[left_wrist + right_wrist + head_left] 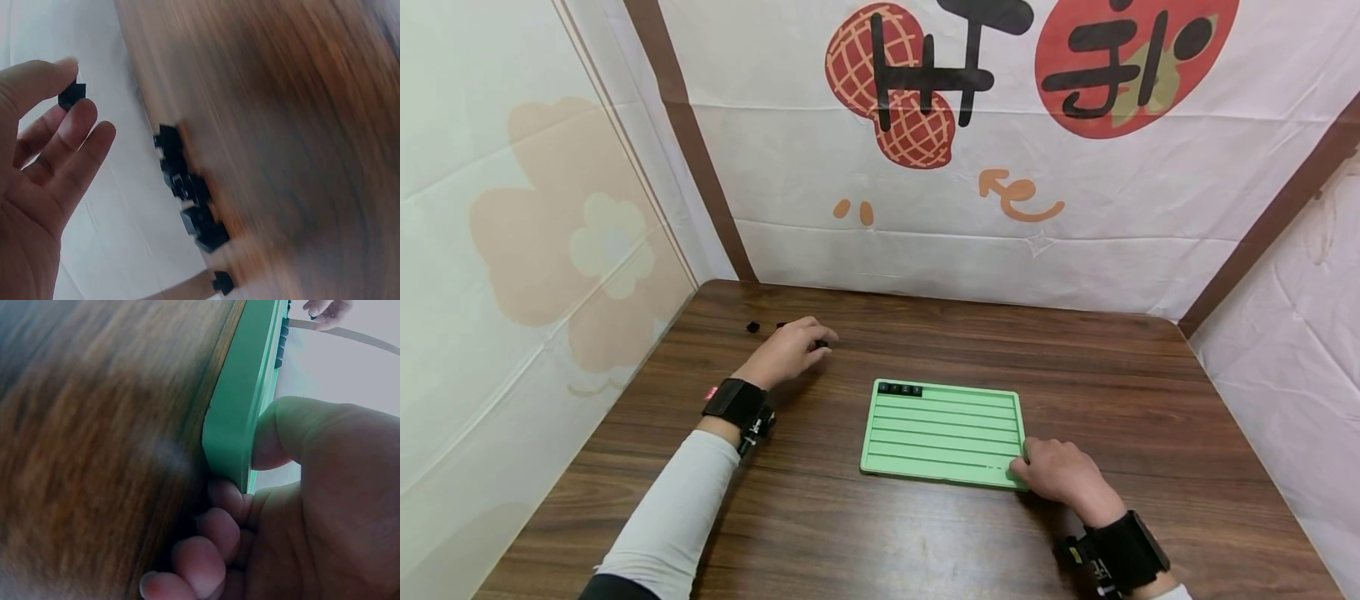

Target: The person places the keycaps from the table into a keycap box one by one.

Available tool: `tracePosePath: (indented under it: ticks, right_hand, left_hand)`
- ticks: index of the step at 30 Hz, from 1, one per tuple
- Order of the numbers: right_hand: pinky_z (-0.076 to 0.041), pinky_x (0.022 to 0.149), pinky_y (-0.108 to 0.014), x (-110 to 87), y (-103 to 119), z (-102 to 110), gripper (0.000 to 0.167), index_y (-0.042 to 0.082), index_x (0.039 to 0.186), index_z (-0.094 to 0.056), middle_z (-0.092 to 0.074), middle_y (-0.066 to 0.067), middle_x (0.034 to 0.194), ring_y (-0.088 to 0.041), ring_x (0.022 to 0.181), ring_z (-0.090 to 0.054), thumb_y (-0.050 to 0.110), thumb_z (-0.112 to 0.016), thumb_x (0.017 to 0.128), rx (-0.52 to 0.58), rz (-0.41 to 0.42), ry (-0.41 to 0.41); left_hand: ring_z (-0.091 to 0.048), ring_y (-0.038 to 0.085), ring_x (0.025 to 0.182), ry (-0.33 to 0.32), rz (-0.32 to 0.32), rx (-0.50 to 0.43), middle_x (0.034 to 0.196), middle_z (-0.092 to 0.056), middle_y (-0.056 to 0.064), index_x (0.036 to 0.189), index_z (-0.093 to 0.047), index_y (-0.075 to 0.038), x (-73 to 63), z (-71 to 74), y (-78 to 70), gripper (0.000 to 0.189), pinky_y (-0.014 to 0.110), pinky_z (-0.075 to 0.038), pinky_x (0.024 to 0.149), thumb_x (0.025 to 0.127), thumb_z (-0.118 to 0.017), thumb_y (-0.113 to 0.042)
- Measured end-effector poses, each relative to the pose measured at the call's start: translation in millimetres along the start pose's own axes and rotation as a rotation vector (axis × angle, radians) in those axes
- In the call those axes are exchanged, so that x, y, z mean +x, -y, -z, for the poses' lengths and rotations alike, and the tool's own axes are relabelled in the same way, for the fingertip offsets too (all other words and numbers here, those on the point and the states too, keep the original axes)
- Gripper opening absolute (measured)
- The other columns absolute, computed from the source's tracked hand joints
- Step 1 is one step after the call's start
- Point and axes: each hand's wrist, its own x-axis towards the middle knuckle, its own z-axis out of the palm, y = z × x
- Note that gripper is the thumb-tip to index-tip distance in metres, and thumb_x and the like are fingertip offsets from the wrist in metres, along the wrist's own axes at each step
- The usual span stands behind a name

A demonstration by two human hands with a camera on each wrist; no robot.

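My left hand (784, 354) pinches a small black keycap (72, 97) between thumb and fingertips, above the far left of the table. Several more loose black keycaps (199, 219) lie in a rough line beyond it in the left wrist view; in the head view that hand mostly hides them. A light green ridged tray (943, 435) lies on the table, with several black keycaps (900, 389) side by side in its top left row. At the tray's near right corner, my right hand (1063, 477) grips the edge, thumb on top and fingers against the side.
The brown wood-grain table (1112, 367) carries all of this. Behind it hangs a white printed cloth (925, 258), and a pale curtain with a flower (527, 250) runs along the left side. One keycap (752, 327) sits apart near the far left edge.
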Motion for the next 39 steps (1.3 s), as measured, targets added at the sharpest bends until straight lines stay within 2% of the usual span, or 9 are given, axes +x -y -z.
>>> tracePosePath:
  ticks: [5,11,29,39]
  right_hand:
    - [-0.031,0.061,-0.034,0.8,-0.4,-0.1,0.02,0.01,0.083,-0.054,-0.044,-0.005,0.069,-0.02,0.062,-0.041,0.026,-0.052,0.096,0.001,-0.007,0.007]
    - [-0.033,0.06,-0.034,1.6,-1.0,-1.0,0.019,0.011,0.085,-0.054,-0.05,-0.006,0.07,-0.021,0.064,-0.046,0.027,-0.054,0.095,-0.017,-0.003,-0.018]
    - [-0.034,0.06,-0.034,1.5,0.3,0.0,0.019,0.01,0.085,-0.055,-0.051,-0.006,0.071,-0.021,0.064,-0.047,0.027,-0.054,0.094,-0.015,-0.008,-0.01]
    - [-0.035,0.059,-0.033,1.3,0.7,0.2,0.02,0.01,0.086,-0.055,-0.05,-0.005,0.071,-0.021,0.064,-0.047,0.027,-0.055,0.095,-0.017,-0.011,-0.008]
  left_hand:
    - [-0.061,0.016,0.09,0.009,-0.038,0.015,0.11,-0.06,0.004,0.116,-0.074,-0.006,5.5,-4.9,-8.8,0.021,0.032,-0.052,0.076,0.098,-0.07,-0.015]
    - [-0.062,0.017,0.092,0.032,-0.059,0.016,0.115,-0.061,0.006,0.12,-0.072,-0.005,11.7,-7.7,-19.5,0.023,0.033,-0.054,0.078,0.099,-0.067,-0.01]
    - [-0.064,0.013,0.098,0.109,-0.163,0.008,0.115,-0.063,0.002,0.12,-0.072,-0.008,34.2,-20.7,-60.5,0.023,0.03,-0.055,0.081,0.098,-0.068,-0.009]
    - [-0.065,0.016,0.1,0.136,-0.217,-0.025,0.116,-0.064,0.003,0.12,-0.073,-0.008,50.4,-25.9,-79.9,0.023,0.03,-0.055,0.082,0.098,-0.067,-0.009]
